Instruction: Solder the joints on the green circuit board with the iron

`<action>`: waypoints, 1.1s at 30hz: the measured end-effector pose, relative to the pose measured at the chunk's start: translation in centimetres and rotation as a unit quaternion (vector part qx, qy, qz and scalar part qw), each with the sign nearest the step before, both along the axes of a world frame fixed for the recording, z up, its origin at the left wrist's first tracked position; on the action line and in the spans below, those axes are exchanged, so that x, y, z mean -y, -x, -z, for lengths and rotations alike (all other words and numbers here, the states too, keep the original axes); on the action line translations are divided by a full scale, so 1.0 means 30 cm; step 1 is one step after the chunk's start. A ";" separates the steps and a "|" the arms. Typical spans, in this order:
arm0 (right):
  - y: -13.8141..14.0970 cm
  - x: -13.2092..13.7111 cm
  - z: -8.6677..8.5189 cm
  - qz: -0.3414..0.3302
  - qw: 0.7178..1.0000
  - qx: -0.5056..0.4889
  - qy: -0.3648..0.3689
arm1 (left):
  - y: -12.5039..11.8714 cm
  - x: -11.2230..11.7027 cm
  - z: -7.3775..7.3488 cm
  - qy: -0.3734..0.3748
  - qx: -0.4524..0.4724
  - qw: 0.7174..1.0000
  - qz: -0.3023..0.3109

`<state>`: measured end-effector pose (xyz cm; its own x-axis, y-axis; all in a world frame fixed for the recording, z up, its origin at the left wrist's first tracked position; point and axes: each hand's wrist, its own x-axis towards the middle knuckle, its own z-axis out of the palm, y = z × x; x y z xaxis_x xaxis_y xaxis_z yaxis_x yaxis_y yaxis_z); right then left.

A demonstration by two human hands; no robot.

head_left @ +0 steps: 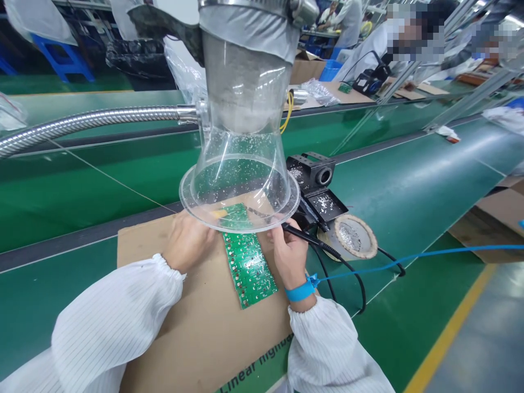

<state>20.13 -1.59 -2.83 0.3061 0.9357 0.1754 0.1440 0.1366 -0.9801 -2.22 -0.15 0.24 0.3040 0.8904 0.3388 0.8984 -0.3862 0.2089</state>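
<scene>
A long green circuit board (251, 267) lies on a cardboard sheet, set with rows of small parts. My right hand (290, 248) is closed round the black handle of a soldering iron (309, 236), whose tip reaches over the far part of the board, seen through the clear hood. At the board's left edge, my left hand (190, 240) is closed on a slim yellow piece (219, 214) that points over the board. Its exact kind is hard to tell behind the plastic. A thin wire (110, 176) runs from the upper left to this hand.
A clear fume hood (241, 180) on a metal hose (102, 117) hangs low over the board. Right of it are a black iron stand (313, 180) and a round dish (355, 237) with solder bits. A blue wrist cord (409, 256) stretches right. Co-workers sit beyond.
</scene>
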 end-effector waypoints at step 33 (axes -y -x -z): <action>-0.006 0.004 -0.001 -0.005 1.000 0.008 0.012 | -0.042 -0.019 -0.023 0.058 -0.083 0.994 -0.033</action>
